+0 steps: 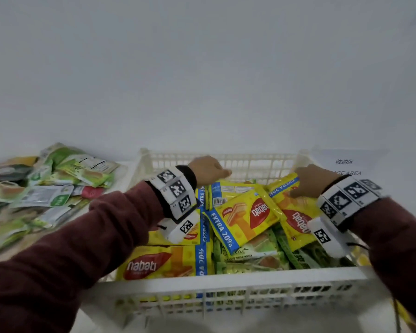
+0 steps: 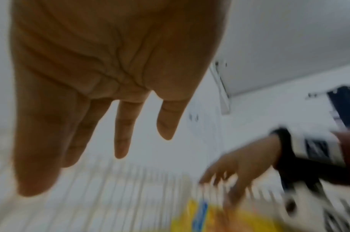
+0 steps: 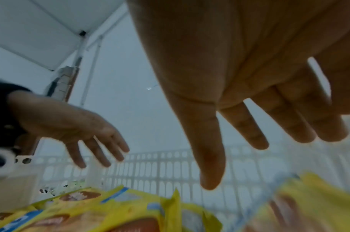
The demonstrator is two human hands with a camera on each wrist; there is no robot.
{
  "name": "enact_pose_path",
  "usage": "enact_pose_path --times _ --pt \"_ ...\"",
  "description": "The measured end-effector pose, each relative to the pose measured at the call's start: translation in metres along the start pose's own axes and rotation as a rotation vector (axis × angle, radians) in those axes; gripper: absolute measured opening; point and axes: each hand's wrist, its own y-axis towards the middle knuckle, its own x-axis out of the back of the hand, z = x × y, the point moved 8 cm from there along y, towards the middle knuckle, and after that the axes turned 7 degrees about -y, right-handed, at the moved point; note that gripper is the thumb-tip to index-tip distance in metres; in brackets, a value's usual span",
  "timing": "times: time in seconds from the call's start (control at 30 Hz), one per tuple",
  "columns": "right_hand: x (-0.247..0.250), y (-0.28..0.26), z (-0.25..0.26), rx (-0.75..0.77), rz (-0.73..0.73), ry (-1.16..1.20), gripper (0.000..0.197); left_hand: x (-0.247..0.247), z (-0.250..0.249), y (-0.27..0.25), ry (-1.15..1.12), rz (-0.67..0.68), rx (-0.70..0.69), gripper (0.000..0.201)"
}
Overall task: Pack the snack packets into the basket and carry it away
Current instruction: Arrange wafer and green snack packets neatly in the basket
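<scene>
A white lattice basket (image 1: 226, 282) stands in front of me, filled with yellow Nabati wafer packets (image 1: 245, 217) and green snack packets (image 1: 255, 258). My left hand (image 1: 209, 170) hovers over the far part of the basket with fingers straight, holding nothing. In the left wrist view the left hand's fingers (image 2: 122, 133) hang spread and bare above the basket wall. My right hand (image 1: 310, 181) reaches over the yellow packet (image 1: 291, 205) at the basket's right. Its fingers (image 3: 211, 149) are straight and spread just above the packets (image 3: 130, 208), gripping nothing.
A loose heap of green and white snack packets (image 1: 51, 186) lies on the white table to the left of the basket. A paper sign (image 1: 346, 164) with printed text lies at the back right. A plain white wall stands behind.
</scene>
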Motion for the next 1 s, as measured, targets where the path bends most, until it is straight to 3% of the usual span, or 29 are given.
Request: enact_pose_path --times 0.13,0.2,0.3,0.4,0.57,0.67,0.83,1.0 --pt "0.035 -0.009 0.015 0.111 -0.095 0.069 0.065 0.089 -0.002 -0.019 -0.298 -0.264 -0.065 0.036" --pt "0.040 -0.013 0.030 0.154 -0.049 0.100 0.063 0.129 0.010 -0.031 -0.400 -0.373 -0.070 0.029" --pt "0.030 -0.007 0.051 0.176 0.076 0.080 0.054 0.158 0.048 -0.042 -0.425 -0.407 0.042 0.031" --pt "0.008 0.006 0.066 0.203 0.191 0.040 0.050 0.153 0.098 -0.042 -0.294 -0.302 0.224 0.041" --pt "-0.006 0.015 0.082 0.227 0.188 0.002 0.049 0.112 0.164 -0.037 -0.244 -0.142 0.424 0.058" --pt "-0.007 0.015 0.084 0.229 0.190 -0.009 0.044 0.087 0.172 -0.031 -0.368 -0.129 0.419 0.071" --pt "-0.005 0.014 0.083 0.240 0.225 0.084 0.029 0.067 0.167 -0.017 -0.402 -0.239 0.344 0.065" --pt "0.052 -0.004 0.102 0.432 0.058 0.373 0.025 0.064 0.174 -0.012 -0.444 -0.273 0.329 0.055"
